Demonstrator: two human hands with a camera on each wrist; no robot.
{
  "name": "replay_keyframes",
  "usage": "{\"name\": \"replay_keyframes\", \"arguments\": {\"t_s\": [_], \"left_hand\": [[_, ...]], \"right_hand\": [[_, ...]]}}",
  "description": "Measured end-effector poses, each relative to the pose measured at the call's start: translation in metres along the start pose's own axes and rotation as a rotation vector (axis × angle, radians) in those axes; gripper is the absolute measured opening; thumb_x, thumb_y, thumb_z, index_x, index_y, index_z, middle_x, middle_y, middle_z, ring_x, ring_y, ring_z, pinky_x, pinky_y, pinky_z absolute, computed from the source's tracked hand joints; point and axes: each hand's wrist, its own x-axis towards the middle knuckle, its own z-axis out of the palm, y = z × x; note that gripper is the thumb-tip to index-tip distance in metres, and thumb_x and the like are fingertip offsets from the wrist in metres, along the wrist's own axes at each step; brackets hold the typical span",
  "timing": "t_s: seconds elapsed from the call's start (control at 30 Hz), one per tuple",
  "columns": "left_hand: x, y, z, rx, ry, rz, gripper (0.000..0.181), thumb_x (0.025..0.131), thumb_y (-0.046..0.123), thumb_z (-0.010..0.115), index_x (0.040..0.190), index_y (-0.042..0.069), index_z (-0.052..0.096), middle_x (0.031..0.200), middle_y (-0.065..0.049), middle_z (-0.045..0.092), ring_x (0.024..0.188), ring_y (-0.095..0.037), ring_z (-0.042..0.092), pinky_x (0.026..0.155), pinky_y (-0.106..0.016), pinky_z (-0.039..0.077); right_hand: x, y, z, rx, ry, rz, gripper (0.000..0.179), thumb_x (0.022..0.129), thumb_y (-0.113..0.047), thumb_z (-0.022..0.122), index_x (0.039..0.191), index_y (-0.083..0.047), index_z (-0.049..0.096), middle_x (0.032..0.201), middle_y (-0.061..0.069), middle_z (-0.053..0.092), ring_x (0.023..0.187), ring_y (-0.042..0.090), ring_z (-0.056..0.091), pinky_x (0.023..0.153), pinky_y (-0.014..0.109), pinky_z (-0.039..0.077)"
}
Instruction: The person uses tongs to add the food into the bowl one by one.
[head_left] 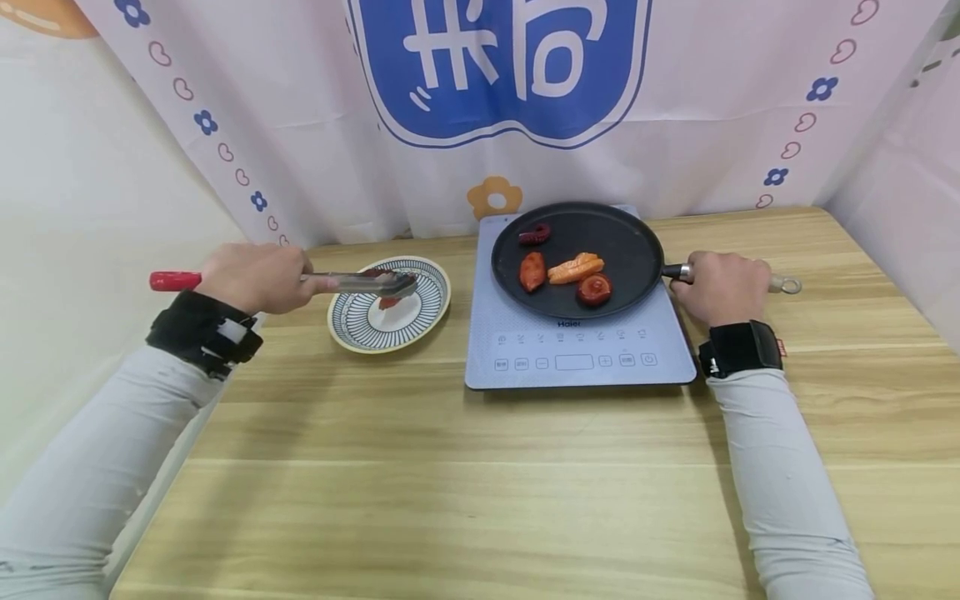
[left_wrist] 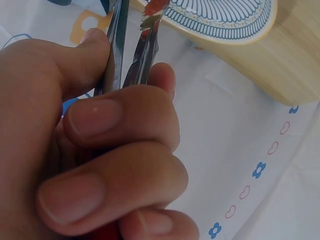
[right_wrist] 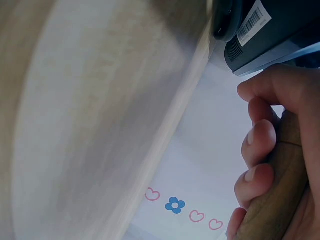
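My left hand (head_left: 258, 279) grips metal tongs (head_left: 348, 283) with a red end (head_left: 174, 281). Their tips reach over a patterned plate (head_left: 412, 321), and a reddish food piece (head_left: 387, 303) shows at them. In the left wrist view, reddish food (left_wrist: 156, 7) appears by the tips, fingers curled round the tongs. My right hand (head_left: 723, 287) holds the wooden handle (right_wrist: 277, 195) of a black frying pan (head_left: 592, 223). Inside the pan lie a dark red curled piece (head_left: 536, 234), a red oval piece (head_left: 532, 272), an orange slab (head_left: 576, 268) and a round brownish-red piece (head_left: 594, 289).
Beneath the pan is a white induction cooktop (head_left: 581, 375) with its control panel facing me. Everything stands on a wooden table (head_left: 450, 500). A white printed curtain (head_left: 300, 100) hangs behind the table's back edge, close to the plate and pan.
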Motion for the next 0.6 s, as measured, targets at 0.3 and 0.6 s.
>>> {"name": "replay_keyframes", "arguments": {"t_s": [0.3, 0.6], "left_hand": [[0.0014, 0.0041, -0.0036, -0.004, 0.002, 0.007, 0.053, 0.106, 0.06, 0.05, 0.091, 0.012, 0.068, 0.07, -0.004, 0.049, 0.068, -0.024, 0.051, 0.061, -0.037, 0.039], [0.0029, 0.0072, -0.008, 0.008, 0.004, 0.009, 0.052, 0.106, 0.059, 0.051, 0.091, 0.012, 0.07, 0.068, -0.004, 0.048, 0.067, -0.024, 0.052, 0.061, -0.037, 0.039]], "right_hand": [[0.0004, -0.0005, -0.0004, -0.003, -0.006, -0.001, 0.031, 0.086, -0.027, 0.08, 0.074, -0.004, 0.065, 0.062, 0.014, 0.06, 0.059, 0.038, 0.056, 0.058, 0.052, 0.037], [0.0005, -0.0001, -0.0002, -0.005, -0.013, 0.003, 0.031, 0.087, -0.028, 0.08, 0.074, -0.004, 0.065, 0.062, 0.013, 0.06, 0.058, 0.037, 0.056, 0.058, 0.05, 0.036]]}}
